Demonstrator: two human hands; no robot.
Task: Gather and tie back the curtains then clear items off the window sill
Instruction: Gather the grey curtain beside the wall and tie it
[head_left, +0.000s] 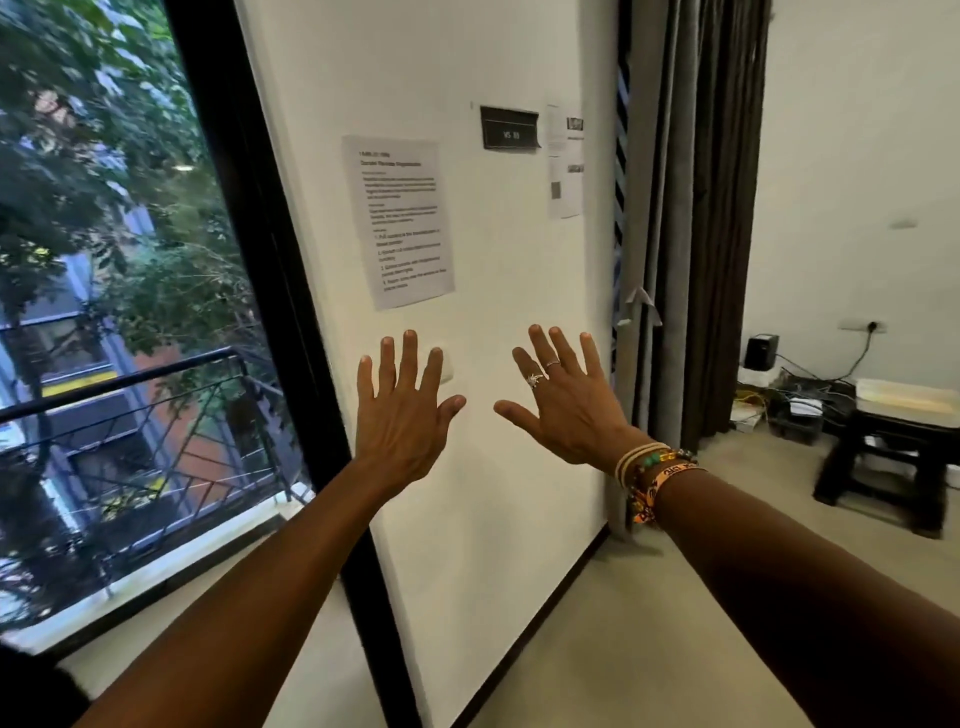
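Left hand (402, 410) raised, fingers spread; right hand (563, 402) likewise, palms forward

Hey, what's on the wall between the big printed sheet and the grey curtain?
In the head view, a small black plaque and a narrower paper notice hang between the printed sheet and the grey curtain; otherwise bare wall.

The printed sheet's (399, 221) text is blurred; the curtain (696, 218) top is cut off.
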